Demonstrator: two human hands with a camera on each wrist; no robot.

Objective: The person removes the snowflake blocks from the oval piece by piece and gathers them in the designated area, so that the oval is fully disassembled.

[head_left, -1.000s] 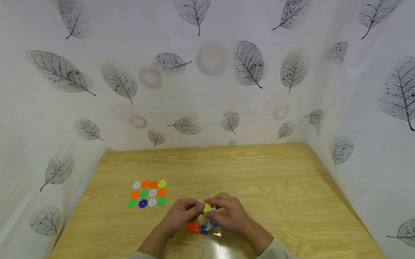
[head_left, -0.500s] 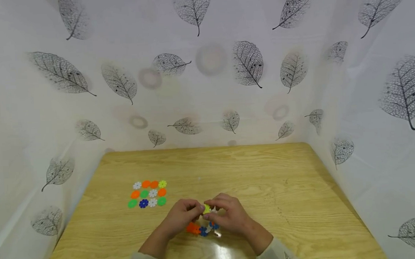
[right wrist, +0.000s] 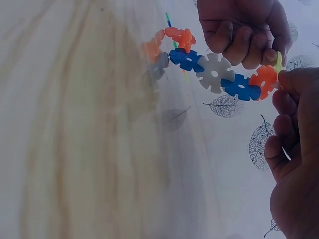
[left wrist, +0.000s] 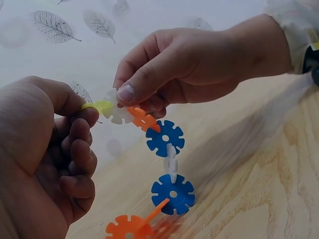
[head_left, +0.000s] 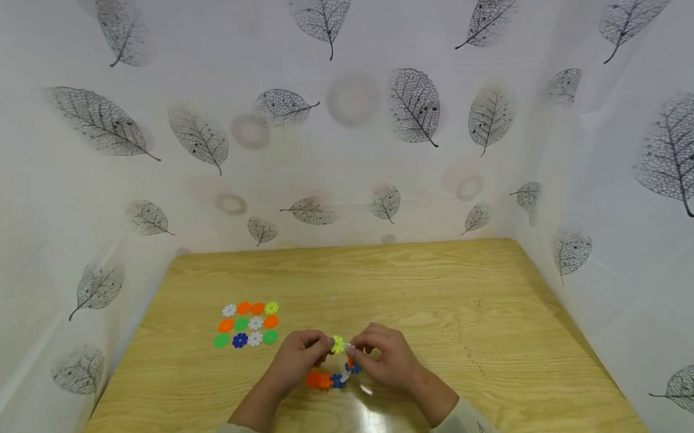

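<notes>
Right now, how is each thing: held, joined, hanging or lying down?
Left hand: pinching the yellow disc
Right hand: pinching the white disc
Yellow disc: held up, seems slotted into the white disc
White disc: held up, at the chain's top end
Chain: linked, curving down; can't tell if its low end touches the table
Loose discs: lying in three rows

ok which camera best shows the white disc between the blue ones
The right wrist view: the white disc is nearly face-on. The left wrist view shows it edge-on; in the head view it's tiny.
</notes>
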